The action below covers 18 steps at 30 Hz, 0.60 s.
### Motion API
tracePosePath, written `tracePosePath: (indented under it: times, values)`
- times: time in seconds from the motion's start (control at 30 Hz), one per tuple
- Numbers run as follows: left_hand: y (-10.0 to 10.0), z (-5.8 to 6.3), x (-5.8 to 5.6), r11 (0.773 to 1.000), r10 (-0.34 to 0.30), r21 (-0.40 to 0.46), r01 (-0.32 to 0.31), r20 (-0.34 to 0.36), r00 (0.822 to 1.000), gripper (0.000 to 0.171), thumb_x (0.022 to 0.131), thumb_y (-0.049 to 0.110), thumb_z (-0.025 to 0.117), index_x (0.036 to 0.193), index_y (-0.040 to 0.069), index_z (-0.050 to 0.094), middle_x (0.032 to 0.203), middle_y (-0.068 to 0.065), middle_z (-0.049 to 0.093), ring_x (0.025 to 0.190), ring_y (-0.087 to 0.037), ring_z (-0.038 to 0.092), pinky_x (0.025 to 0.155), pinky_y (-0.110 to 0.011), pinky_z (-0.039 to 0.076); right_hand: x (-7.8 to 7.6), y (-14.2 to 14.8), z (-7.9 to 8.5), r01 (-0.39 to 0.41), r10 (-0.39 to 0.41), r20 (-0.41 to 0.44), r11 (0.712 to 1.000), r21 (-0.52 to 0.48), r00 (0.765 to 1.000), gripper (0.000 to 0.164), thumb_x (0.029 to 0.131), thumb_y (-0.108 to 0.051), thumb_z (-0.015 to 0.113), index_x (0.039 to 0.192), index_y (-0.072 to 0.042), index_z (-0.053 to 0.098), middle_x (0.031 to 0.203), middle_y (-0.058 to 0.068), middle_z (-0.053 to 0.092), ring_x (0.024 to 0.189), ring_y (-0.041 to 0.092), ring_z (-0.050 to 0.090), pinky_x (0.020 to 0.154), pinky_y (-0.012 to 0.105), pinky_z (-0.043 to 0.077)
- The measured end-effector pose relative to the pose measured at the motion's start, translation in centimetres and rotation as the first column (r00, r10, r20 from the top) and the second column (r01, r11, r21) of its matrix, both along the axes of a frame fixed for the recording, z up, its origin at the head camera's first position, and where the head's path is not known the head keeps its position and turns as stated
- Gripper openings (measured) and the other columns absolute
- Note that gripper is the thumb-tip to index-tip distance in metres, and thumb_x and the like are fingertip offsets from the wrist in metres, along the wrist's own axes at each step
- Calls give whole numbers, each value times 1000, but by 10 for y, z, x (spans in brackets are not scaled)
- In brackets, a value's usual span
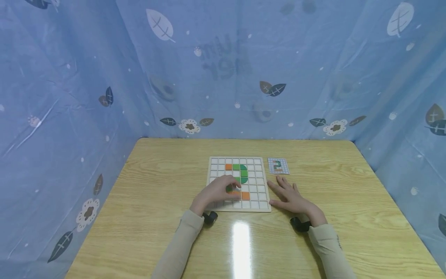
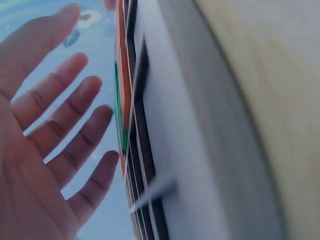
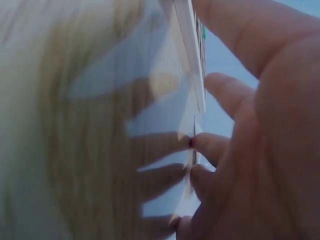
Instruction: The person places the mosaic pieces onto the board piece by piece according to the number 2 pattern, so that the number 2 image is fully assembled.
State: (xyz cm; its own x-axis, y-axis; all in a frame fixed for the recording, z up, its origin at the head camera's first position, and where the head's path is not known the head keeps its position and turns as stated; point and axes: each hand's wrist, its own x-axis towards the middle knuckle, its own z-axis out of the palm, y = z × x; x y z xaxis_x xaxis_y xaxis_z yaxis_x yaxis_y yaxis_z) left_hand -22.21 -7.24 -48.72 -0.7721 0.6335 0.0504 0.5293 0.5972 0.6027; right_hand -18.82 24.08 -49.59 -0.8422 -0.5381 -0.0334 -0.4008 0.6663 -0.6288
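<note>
A white gridded board (image 1: 262, 189) lies on the wooden table with green and orange tiles in its cells. At its upper part an orange tile (image 1: 228, 167), a green tile (image 1: 236, 167) and rounded green pieces form a curve; lower down sits another orange tile (image 1: 245, 195). My left hand (image 1: 216, 192) hovers over the board's lower left, fingers loosely bent and apart, hiding some cells. In the left wrist view nothing shows between its fingers (image 2: 75, 130). My right hand (image 1: 290, 197) rests beside the board's right edge with its fingers spread, its fingertips touching the table.
A small card (image 1: 285, 171) printed with a coloured grid pattern lies right of the board, just beyond the right hand. The wooden table (image 1: 167, 174) extends on both sides. Blue patterned curtains (image 1: 226, 108) hang behind it and at both sides.
</note>
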Motion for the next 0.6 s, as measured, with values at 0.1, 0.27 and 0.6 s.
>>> tracePosePath:
  times: [0.1, 0.27, 0.6]
  values:
    - [-6, 3, -4, 999, 36, -8, -36, -6, 999, 39, 80, 46, 68, 110, 20, 64, 103, 7, 62, 94, -8, 55, 83, -24, 46, -3, 1, 2, 3, -3, -8, 1000, -31, 1000, 66, 90, -30, 60, 145, -7, 30, 150, 28, 9, 137, 49, 0, 100, 71, -5]
    - [-18, 8, -8, 996, 93, 7, -93, 2, 996, 36, 82, 40, 69, 109, 18, 64, 105, 5, 62, 96, -11, 56, 83, -28, 47, -8, 5, 8, 22, -25, -59, 999, -44, 998, 65, 90, -31, 60, 144, -6, 32, 148, 27, 21, 136, 48, 10, 101, 70, 3]
    - [-47, 14, -11, 975, 223, 4, -223, -34, 974, 41, 84, 41, 66, 115, 14, 62, 109, -1, 60, 101, -19, 55, 86, -35, 45, -16, 21, 15, 119, -116, -159, 993, 8, 981, 63, 90, -34, 59, 141, -4, 37, 147, 30, 21, 134, 51, 15, 100, 68, 18]
